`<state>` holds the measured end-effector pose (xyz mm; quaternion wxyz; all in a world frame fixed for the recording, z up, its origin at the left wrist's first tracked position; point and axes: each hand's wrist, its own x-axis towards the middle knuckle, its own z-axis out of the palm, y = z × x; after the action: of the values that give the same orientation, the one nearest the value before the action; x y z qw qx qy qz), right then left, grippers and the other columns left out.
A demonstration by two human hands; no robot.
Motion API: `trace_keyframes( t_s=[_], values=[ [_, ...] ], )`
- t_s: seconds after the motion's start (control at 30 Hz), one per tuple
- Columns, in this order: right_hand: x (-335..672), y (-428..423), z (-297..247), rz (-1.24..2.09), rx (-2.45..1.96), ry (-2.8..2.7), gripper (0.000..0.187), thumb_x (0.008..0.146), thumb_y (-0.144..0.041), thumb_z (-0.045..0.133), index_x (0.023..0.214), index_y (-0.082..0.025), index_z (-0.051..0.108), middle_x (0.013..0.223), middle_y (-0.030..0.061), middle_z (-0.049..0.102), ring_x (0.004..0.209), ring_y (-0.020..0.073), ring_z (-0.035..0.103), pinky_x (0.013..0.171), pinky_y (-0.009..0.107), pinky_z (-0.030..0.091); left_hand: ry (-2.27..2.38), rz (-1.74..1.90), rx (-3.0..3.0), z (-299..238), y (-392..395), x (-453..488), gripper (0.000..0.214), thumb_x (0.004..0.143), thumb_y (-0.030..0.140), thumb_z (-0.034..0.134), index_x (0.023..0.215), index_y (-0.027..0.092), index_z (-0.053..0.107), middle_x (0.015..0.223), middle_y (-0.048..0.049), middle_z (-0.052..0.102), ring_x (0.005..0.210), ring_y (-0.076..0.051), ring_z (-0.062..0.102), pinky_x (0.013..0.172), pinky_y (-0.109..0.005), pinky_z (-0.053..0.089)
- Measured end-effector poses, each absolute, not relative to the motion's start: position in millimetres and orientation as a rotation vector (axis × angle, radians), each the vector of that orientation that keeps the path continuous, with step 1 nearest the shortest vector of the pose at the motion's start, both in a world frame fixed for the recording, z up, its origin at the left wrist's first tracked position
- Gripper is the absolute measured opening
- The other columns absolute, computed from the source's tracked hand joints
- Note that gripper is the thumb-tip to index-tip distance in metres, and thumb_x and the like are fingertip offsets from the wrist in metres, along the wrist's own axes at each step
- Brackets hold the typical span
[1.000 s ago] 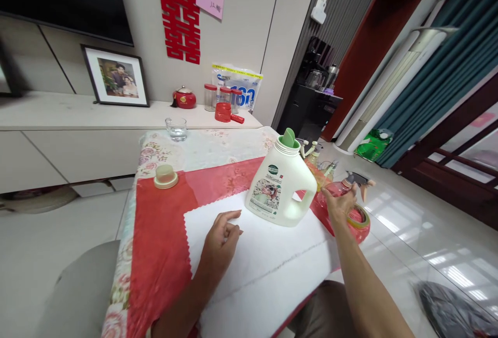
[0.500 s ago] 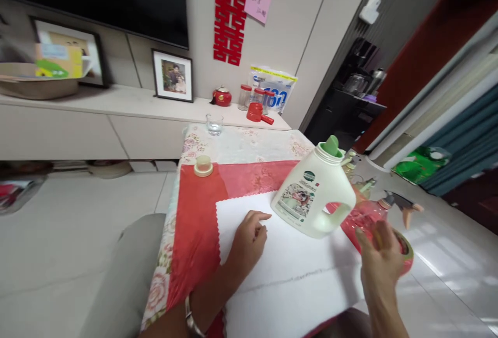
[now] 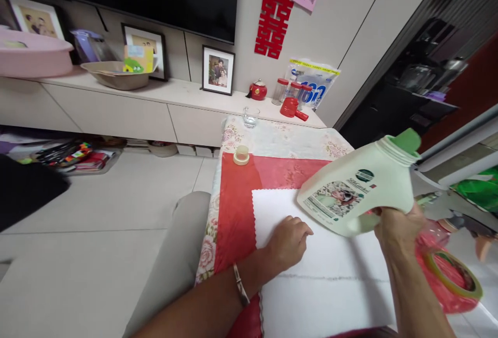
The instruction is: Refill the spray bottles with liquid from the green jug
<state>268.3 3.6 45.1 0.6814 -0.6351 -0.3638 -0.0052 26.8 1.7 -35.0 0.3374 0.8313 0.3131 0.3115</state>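
Observation:
My right hand [image 3: 400, 229] is wrapped round the handle of a pale green laundry detergent jug [image 3: 352, 192]. The jug leans to the right, its uncapped neck showing a green pour spout [image 3: 406, 140]. My left hand [image 3: 290, 242] rests on a white cloth [image 3: 322, 296] with a scalloped edge, its fingers curled together and nothing seen in them. A translucent, cream-rimmed cap [image 3: 241, 155] stands on the red cloth [image 3: 237, 208] at the far left.
A glass cup [image 3: 251, 116] stands at the table's far edge. Red-lidded jars [image 3: 280, 91] and a red scoop [image 3: 290, 107] sit on the cabinet behind. On the right are a roll of tape [image 3: 453, 275] and a spray bottle [image 3: 436, 231].
My right hand has taken hold of the jug's handle, and the upright jug now leans right. My left hand stays on the white cloth. The view has turned left.

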Motion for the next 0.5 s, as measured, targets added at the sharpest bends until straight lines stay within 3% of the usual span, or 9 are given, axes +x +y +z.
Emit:
trace_keyframes(
  t_s=[0.23, 0.5],
  values=[
    [231, 59, 53, 0.075, -1.333, -1.028, 0.043, 0.053, -0.036, 0.073, 0.089, -0.013, 0.065, 0.08, 0.0012, 0.06, 0.068, 0.011, 0.049, 0.063, 0.025, 0.047, 0.737, 0.779, 2.337, -39, 0, 25, 0.03, 0.082, 0.002, 0.052, 0.101, 0.016, 0.071, 0.093, -0.0081, 0.072, 0.092, -0.022, 0.063, 0.087, -0.035, 0.052],
    [193, 85, 34, 0.201, -1.326, -1.168, 0.032, 0.059, -0.034, 0.065, 0.083, -0.013, 0.06, 0.072, -0.0006, 0.056, 0.065, 0.0095, 0.046, 0.059, 0.022, 0.043, 0.692, 0.746, 2.434, -44, 0, 27, 0.027, 0.086, 0.005, 0.051, 0.102, 0.014, 0.07, 0.092, -0.0093, 0.07, 0.09, -0.022, 0.063, 0.093, -0.037, 0.051]
  ],
)
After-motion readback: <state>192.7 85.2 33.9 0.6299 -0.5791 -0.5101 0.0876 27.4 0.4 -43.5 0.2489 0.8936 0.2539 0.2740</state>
